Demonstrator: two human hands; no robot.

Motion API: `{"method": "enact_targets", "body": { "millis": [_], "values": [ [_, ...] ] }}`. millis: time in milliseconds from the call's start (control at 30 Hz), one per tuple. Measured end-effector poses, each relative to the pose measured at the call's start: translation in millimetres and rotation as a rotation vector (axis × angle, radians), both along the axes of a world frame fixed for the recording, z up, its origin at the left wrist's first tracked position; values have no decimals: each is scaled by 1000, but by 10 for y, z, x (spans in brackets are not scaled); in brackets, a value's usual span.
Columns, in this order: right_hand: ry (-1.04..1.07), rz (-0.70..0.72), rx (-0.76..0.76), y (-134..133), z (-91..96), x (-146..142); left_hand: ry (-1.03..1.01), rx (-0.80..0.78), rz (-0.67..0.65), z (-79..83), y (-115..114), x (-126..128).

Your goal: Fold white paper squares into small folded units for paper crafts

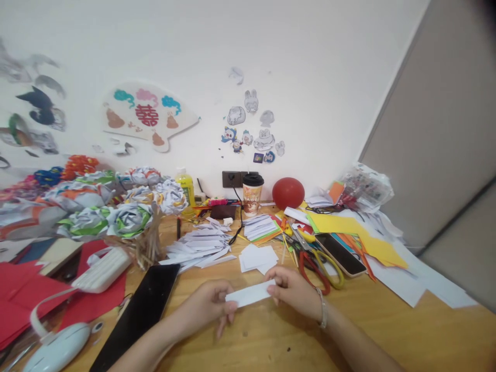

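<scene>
Both hands hold one white paper strip [250,293] just above the wooden surface [271,341], close to the body.

Left hand [207,305] and right hand [296,292] each take one end, fingers clamped on the paper strip. A grip at both ends appears to keep it flat and level between them. A bracelet [323,308] sits on the right wrist. Just beyond the strip lies a stack of white paper squares [258,257], and farther left a pile of folded white pieces [201,243], both seemingly kept within easy reach. Scissors [321,271] and a phone [341,254] lie to the right and a black tablet [143,305] to the left, so the hands have bare wood beneath them. Paper flowers [116,217] and a cup [252,194] stand well back, near the wall.
</scene>
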State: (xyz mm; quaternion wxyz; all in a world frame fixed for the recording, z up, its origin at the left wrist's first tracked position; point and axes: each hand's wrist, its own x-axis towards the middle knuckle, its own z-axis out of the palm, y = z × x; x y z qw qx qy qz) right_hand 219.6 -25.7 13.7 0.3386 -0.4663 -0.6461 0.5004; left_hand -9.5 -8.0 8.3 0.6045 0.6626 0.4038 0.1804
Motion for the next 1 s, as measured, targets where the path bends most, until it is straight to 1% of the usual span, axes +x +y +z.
{"method": "enact_targets", "body": {
  "millis": [67, 100, 133, 167, 200, 233, 267, 300, 367, 400, 433, 467, 533, 600, 633, 700, 800, 900, 1000],
  "values": [
    [23, -20, 4, 40, -9, 44, -6, 14, 18, -6, 87, -67],
    [31, -49, 16, 59, -15, 62, 10, 36, 41, -8, 130, -97],
    [36, -95, 39, 74, -23, 74, 39, 84, 92, -5, 168, -123],
    [37, -151, 73, 84, -32, 77, 83, 169, 165, 4, 197, -140],
    [34, -207, 115, 86, -43, 66, 134, 294, 246, 19, 211, -147],
    [24, -248, 155, 80, -57, 40, 182, 459, 335, 38, 207, -140],
    [8, -264, 188, 66, -74, -1, 221, 640, 374, 58, 182, -119],
    [-11, -256, 211, 44, -94, -54, 239, 823, 371, 75, 138, -84],
    [-32, -188, 216, -10, -139, -179, 231, 1158, 238, 88, 7, 13],
    [-18, -156, 211, -38, -160, -238, 230, 1296, 168, 81, -66, 66],
    [17, -120, 197, -63, -177, -286, 249, 1379, 122, 66, -136, 114],
    [68, -86, 181, -84, -187, -321, 257, 1449, 110, 47, -195, 153],
    [206, -19, 136, -111, -187, -349, 264, 1512, 97, 8, -271, 196],
    [321, 35, 96, -120, -170, -339, 274, 1502, 116, -13, -290, 199],
    [346, 53, 91, -120, -161, -329, 275, 1494, 126, -14, -285, 193],
    [326, 64, 123, -114, -152, -313, 259, 1511, 133, -3, -262, 180],
    [230, 30, 199, -99, -169, -310, 222, 1583, 107, 9, -231, 177],
    [214, -12, 163, -88, -188, -322, 236, 1580, 106, -30, -221, 181],
    [261, -21, 107, -88, -179, -332, 240, 1565, 135, -97, -216, 170]
  ]
}}
